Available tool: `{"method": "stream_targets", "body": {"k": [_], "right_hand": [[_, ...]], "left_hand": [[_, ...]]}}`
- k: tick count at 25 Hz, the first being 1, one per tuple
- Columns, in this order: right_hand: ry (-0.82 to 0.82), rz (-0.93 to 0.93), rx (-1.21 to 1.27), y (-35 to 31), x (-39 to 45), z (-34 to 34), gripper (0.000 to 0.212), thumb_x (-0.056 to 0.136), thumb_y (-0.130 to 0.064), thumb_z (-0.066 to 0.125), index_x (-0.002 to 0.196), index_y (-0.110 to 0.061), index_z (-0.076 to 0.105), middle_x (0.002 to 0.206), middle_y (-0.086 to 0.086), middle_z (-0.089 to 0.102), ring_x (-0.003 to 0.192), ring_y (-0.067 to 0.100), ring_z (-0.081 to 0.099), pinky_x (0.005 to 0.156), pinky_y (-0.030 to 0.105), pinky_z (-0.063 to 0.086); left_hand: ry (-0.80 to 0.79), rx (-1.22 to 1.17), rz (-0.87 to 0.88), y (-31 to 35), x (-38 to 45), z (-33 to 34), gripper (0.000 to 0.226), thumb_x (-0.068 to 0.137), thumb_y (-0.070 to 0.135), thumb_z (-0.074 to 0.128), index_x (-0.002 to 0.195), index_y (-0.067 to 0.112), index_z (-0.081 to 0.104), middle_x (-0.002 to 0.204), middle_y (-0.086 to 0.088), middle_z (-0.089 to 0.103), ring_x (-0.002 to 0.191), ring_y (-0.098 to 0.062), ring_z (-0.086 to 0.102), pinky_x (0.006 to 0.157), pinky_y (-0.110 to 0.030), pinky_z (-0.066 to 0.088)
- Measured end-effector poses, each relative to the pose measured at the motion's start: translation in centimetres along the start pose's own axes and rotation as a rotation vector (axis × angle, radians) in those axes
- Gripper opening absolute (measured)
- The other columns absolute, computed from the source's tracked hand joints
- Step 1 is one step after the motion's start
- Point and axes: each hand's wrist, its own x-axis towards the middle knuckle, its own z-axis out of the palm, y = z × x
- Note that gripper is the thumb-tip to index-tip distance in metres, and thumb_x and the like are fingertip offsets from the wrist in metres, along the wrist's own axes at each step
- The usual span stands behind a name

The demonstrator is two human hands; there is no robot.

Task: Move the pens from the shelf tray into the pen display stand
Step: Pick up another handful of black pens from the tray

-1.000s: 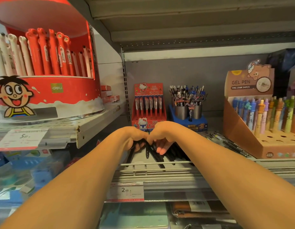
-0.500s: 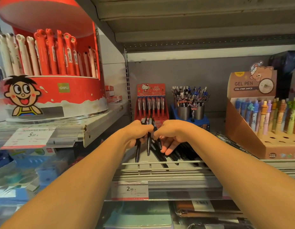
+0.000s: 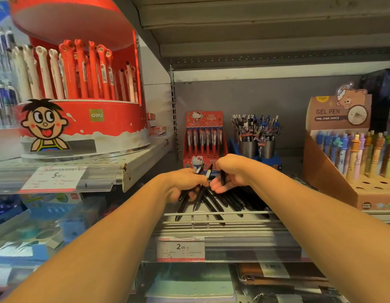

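Note:
Several black pens (image 3: 231,201) lie in a heap on the wire-fronted shelf tray (image 3: 211,221) at mid-height. My left hand (image 3: 185,182) grips a bunch of black pens (image 3: 198,197), their ends sticking out above and below my fist. My right hand (image 3: 233,173) touches the left one and pinches a black pen (image 3: 222,177) upright. Behind my hands stands the red Hello Kitty pen display stand (image 3: 204,138), with a row of pens in its back slots; its lower front is hidden by my hands.
A big red round pen display (image 3: 80,119) fills the higher shelf at left. Two metal cups of pens (image 3: 257,138) stand on a blue base right of the red stand. A brown gel pen box (image 3: 351,154) sits at right. Price tags hang on the shelf edges.
Both hands have risen off the tray, lifting pens with them. The pens in my left hand now stand more upright above the heap.

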Motion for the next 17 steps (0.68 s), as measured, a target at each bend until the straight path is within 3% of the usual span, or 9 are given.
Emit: {"method": "stream_targets", "body": {"k": [5, 9, 13, 17], "right_hand": [[-0.111, 0.109, 0.121, 0.3, 0.2, -0.1, 0.017, 0.105, -0.007, 0.04, 0.101, 0.001, 0.054, 0.062, 0.016, 0.071, 0.051, 0.023, 0.069, 0.054, 0.034, 0.061], [-0.105, 0.106, 0.196, 0.9, 0.5, -0.7, 0.01, 0.1, 0.0, 0.052, 0.107, -0.001, 0.06, 0.085, 0.017, 0.071, 0.053, 0.022, 0.072, 0.053, 0.035, 0.062], [0.009, 0.037, 0.138, 1.0, 0.8, -0.1, 0.014, 0.1, -0.002, 0.056, 0.114, -0.003, 0.061, 0.085, 0.015, 0.068, 0.051, 0.015, 0.069, 0.046, 0.027, 0.057], [0.219, -0.105, 0.298, 1.0, 1.2, -1.0, 0.028, 0.097, -0.001, 0.062, 0.123, -0.003, 0.052, 0.092, 0.021, 0.068, 0.054, 0.021, 0.066, 0.038, 0.027, 0.055]], "left_hand": [[-0.046, -0.058, -0.016, 0.0, -0.5, 0.2, 0.017, 0.092, 0.007, 0.062, 0.08, 0.015, 0.054, 0.063, -0.001, 0.046, 0.05, -0.01, 0.037, 0.044, -0.019, 0.032], [-0.121, -0.137, -0.041, -0.1, -1.0, 0.1, 0.014, 0.09, 0.007, 0.068, 0.083, 0.016, 0.059, 0.061, 0.001, 0.053, 0.051, -0.006, 0.041, 0.043, -0.016, 0.031], [-0.119, -0.159, -0.028, 0.1, -1.2, 0.3, 0.011, 0.093, 0.005, 0.062, 0.086, 0.013, 0.057, 0.059, 0.001, 0.053, 0.05, -0.005, 0.043, 0.042, -0.015, 0.031], [-0.092, -0.196, -0.014, 0.1, -1.4, 0.3, 0.012, 0.096, 0.004, 0.053, 0.085, 0.008, 0.055, 0.059, -0.001, 0.057, 0.047, -0.005, 0.042, 0.039, -0.014, 0.029]]}}
